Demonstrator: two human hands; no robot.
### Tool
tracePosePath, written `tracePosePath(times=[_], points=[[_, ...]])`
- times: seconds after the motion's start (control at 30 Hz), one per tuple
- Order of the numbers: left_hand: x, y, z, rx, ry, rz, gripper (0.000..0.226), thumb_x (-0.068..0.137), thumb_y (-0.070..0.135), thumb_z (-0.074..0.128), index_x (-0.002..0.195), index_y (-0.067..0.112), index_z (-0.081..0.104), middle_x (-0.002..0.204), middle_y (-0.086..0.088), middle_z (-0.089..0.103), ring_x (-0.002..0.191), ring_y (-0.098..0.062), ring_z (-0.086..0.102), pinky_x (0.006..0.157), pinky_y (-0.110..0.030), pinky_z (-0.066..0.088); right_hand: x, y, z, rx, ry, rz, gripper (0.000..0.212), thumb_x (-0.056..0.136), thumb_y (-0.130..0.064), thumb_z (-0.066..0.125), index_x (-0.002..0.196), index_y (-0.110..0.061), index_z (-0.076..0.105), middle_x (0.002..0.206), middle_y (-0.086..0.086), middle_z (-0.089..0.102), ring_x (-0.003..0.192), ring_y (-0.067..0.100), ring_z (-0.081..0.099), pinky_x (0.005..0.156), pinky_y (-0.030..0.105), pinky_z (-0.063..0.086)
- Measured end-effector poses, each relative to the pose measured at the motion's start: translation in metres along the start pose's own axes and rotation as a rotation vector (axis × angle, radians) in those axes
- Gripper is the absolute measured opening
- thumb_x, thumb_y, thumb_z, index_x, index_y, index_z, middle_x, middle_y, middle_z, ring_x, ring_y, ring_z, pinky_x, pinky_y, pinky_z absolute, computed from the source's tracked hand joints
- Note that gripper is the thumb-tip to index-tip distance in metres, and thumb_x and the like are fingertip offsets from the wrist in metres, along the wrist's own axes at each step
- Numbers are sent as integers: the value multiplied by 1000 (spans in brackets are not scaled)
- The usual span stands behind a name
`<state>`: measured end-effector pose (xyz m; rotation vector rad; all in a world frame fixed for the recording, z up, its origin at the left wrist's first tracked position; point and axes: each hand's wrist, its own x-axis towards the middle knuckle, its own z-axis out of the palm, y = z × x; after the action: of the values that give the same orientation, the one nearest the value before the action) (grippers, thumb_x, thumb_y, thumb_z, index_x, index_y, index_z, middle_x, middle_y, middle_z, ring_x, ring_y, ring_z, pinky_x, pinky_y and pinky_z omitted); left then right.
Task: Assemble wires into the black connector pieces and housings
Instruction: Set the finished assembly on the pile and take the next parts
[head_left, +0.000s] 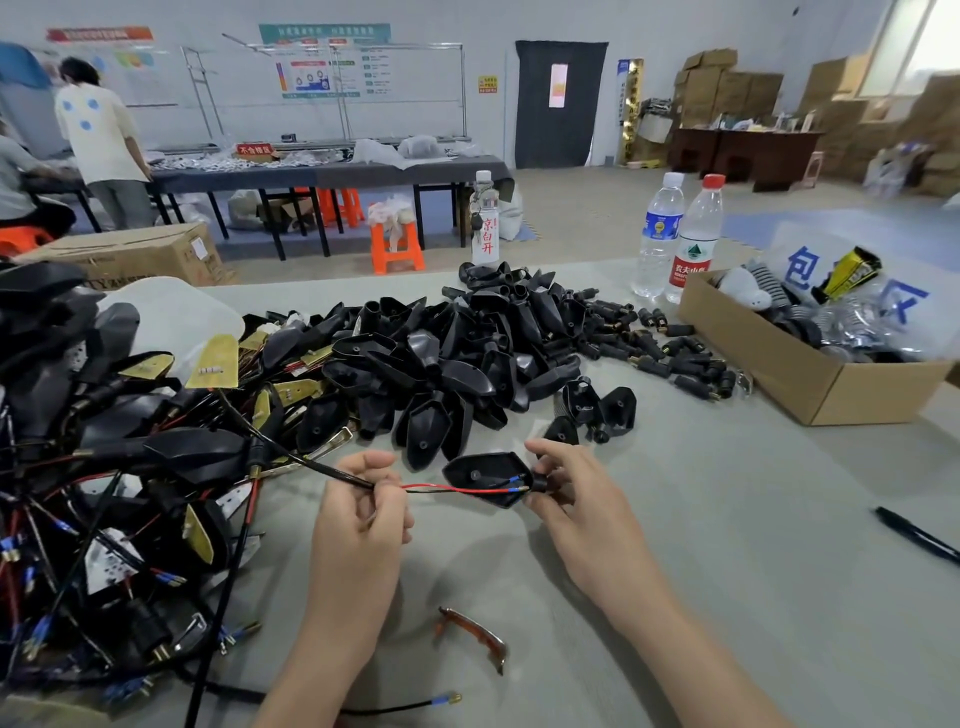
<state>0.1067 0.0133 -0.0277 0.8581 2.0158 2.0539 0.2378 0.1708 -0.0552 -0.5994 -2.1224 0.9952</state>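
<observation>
A: Dozens of black shells in that pile (467, 358). Why keep it so near?
B: Easy reach, I'd say. Just in front of the pile, the right hand (571, 493) grips one shell (488, 478) by its stem, hollow side up, so the inside shows.
A: And the left hand (363, 499)?
B: It pinches the cable (311, 462), probably feeding the red wire (436, 488) across the shell toward the stem.
</observation>
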Motion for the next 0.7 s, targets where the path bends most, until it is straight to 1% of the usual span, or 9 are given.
tracePosePath(times=[0.1, 0.3, 0.4, 0.5, 0.57, 0.7], points=[[1, 1, -1, -30, 9, -9, 19, 100, 3, 46, 104, 19, 56, 68, -10, 55, 55, -9, 54, 54, -13, 46, 0, -1, 0, 4, -3, 1, 64, 90, -3, 67, 113, -59, 48, 108, -29, 52, 101, -2, 56, 84, 10, 43], [2, -1, 0, -39, 27, -10, 17, 100, 4, 47, 103, 19, 55, 68, -11, 55, 55, -9, 53, 54, -15, 46, 0, -3, 0, 21, -3, 0, 62, 90, -4, 68, 113, -58, 49, 107, -28, 53, 100, -1, 57, 84, 10, 44], [1, -1, 1, -55, 20, -4, 20, 99, 2, 48, 103, 20, 56, 66, -5, 57, 55, -10, 54, 54, -16, 47, 0, -3, 1, 26, -3, 4, 61, 90, -5, 68, 114, -57, 49, 107, -27, 53, 100, 0, 57, 84, 12, 45], [0, 0, 1, -76, -7, -4, 23, 97, -1, 47, 102, 20, 56, 63, 4, 58, 56, -9, 55, 54, -17, 48, -1, -2, 0, 5, 5, -13, 59, 90, -5, 68, 117, -54, 49, 107, -28, 52, 100, -1, 57, 81, 8, 43], [-1, 0, 1, -83, -28, 1, 23, 97, -1, 46, 103, 19, 56, 63, 6, 59, 56, -9, 55, 54, -18, 48, -1, -1, 0, 1, 11, -13, 59, 90, -4, 68, 119, -52, 50, 107, -27, 52, 100, 0, 57, 81, 9, 43], [0, -1, 0, -93, -37, -4, 23, 97, -2, 47, 103, 19, 57, 63, 7, 59, 57, -10, 55, 54, -19, 49, 0, 0, 1, -2, 12, -7, 62, 89, -3, 68, 118, -55, 49, 107, -27, 52, 99, 0, 57, 82, 10, 44]])
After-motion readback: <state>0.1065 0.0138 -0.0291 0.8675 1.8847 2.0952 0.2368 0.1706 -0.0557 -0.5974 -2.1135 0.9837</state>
